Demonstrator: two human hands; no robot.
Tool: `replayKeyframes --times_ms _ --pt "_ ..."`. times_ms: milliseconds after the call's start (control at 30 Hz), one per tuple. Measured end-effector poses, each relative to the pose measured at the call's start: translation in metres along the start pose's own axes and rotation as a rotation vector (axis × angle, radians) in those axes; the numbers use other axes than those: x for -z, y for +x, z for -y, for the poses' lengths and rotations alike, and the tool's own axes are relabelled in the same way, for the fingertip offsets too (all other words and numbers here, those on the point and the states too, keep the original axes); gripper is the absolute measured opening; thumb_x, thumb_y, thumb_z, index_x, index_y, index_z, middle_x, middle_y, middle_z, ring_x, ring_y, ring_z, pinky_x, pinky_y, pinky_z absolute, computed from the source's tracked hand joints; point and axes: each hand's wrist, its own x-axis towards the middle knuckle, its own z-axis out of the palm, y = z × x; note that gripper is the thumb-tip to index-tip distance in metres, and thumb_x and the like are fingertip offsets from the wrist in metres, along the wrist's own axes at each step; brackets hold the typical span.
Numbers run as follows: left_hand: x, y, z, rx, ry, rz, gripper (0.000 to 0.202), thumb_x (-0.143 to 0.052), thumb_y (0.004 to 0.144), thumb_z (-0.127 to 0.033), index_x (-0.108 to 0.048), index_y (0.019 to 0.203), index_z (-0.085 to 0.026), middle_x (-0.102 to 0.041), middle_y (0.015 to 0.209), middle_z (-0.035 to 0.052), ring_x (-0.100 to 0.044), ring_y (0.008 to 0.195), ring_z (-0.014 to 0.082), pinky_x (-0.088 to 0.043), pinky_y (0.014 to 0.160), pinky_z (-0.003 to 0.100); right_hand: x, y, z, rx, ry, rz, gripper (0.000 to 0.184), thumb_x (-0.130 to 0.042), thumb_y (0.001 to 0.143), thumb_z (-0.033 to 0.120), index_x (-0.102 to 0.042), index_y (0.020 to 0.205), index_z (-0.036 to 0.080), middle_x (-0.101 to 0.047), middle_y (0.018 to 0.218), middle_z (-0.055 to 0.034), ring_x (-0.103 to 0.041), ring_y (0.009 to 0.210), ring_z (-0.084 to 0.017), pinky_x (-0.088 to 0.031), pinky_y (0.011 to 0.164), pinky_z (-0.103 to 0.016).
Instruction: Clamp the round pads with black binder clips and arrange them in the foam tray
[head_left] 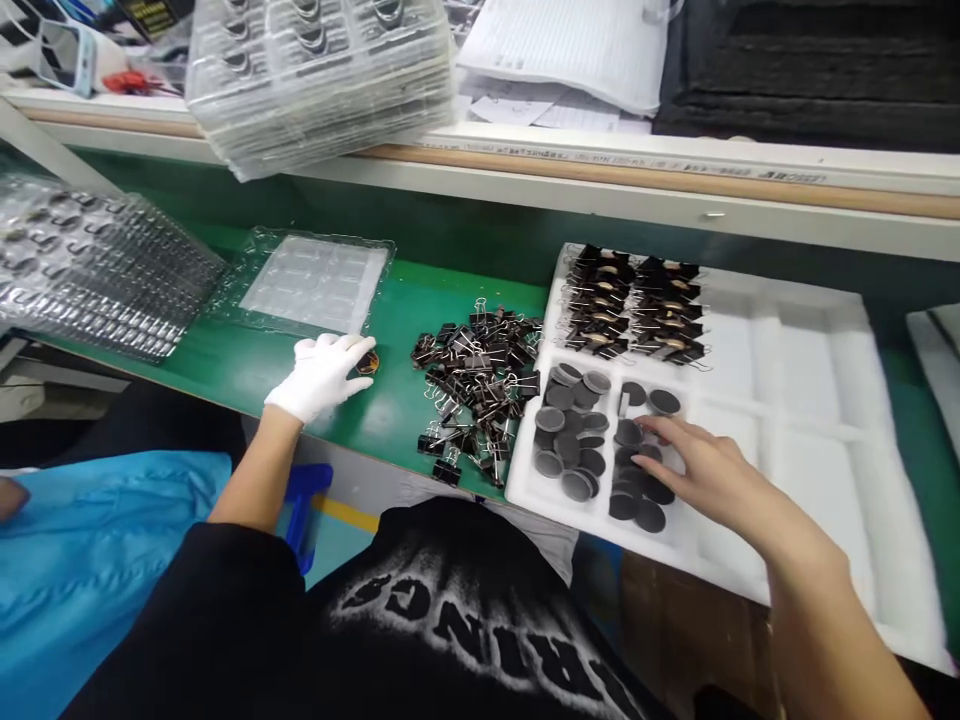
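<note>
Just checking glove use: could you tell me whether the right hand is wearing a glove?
No, the right hand is bare on the dark discs, while only the left hand wears a white glove.

The green tabletop (247,365) carries a white foam tray (795,400) at its right end, overhanging the near edge. A heap of black binder clips (476,385) lies mid-surface, just left of the tray. Toward the far left sit a clear blister tray (315,282) and a stack of similar trays (90,270) — contents blurred, perhaps metal parts.
</note>
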Motion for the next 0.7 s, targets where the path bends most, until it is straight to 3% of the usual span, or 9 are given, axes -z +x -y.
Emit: replayKeyframes --times_ms 100,233,333,433,567,700 --pt "-0.008 0.017 0.007 -0.081 -0.005 0.045 0.058 -0.054 0.1 -0.052 -0.056 0.152 -0.026 -0.065 0.147 0.0144 -0.059 0.128 0.0417 -0.04 0.103 0.057 -0.004 -0.001 0.007 -0.042 0.066 -0.022 0.043 -0.057 0.097 0.049 -0.065 0.13 0.023 -0.08 0.116 -0.012 -0.078 0.088 -0.032 -0.059 0.082 -0.047" --pt "-0.013 0.029 0.008 -0.15 0.007 0.012 0.055 -0.052 0.1 -0.052 -0.062 0.146 -0.022 -0.069 0.14 0.0176 -0.061 0.127 0.042 -0.04 0.104 0.057 0.0 -0.01 0.014 -0.143 0.137 -0.099 0.045 -0.06 0.097 0.045 -0.066 0.134 0.021 -0.081 0.114 -0.0109 -0.079 0.099 -0.032 -0.061 0.086 -0.044" --pt "-0.013 0.03 0.005 -0.186 -0.042 -0.104 0.049 -0.055 0.099 -0.051 -0.068 0.137 -0.023 -0.073 0.134 0.016 -0.064 0.124 0.0408 -0.042 0.105 0.057 0.004 -0.02 0.017 -0.139 0.176 -0.086 0.04 -0.064 0.095 0.043 -0.07 0.129 0.023 -0.081 0.121 -0.01 -0.078 0.106 -0.034 -0.062 0.092 -0.047" --pt "-0.004 0.031 -0.005 -0.205 -0.213 -0.317 0.047 -0.063 0.095 -0.049 -0.066 0.134 -0.024 -0.076 0.125 0.0147 -0.068 0.121 0.0385 -0.048 0.105 0.056 0.008 -0.023 0.018 -0.157 0.298 -0.15 0.036 -0.071 0.091 0.042 -0.074 0.122 0.025 -0.081 0.12 -0.0094 -0.078 0.109 -0.034 -0.063 0.095 -0.051" --pt "0.025 0.031 -0.051 -0.281 -0.481 -0.536 0.065 -0.071 0.091 -0.042 -0.05 0.15 -0.025 -0.076 0.121 0.0115 -0.074 0.111 0.0303 -0.058 0.103 0.05 0.013 -0.015 0.03 -0.231 0.72 -0.404 0.033 -0.079 0.087 0.049 -0.075 0.108 0.024 -0.08 0.112 -0.0094 -0.079 0.094 -0.029 -0.066 0.084 -0.047" --pt "0.055 0.035 -0.129 -0.487 -0.581 -0.471 0.076 -0.071 0.091 -0.039 -0.038 0.156 -0.019 -0.075 0.118 0.009 -0.075 0.099 0.0225 -0.062 0.092 0.038 0.011 -0.001 0.074 -0.152 1.092 -0.524 0.03 -0.084 0.084 0.047 -0.075 0.104 0.026 -0.075 0.096 -0.0047 -0.074 0.081 -0.022 -0.065 0.072 -0.039"
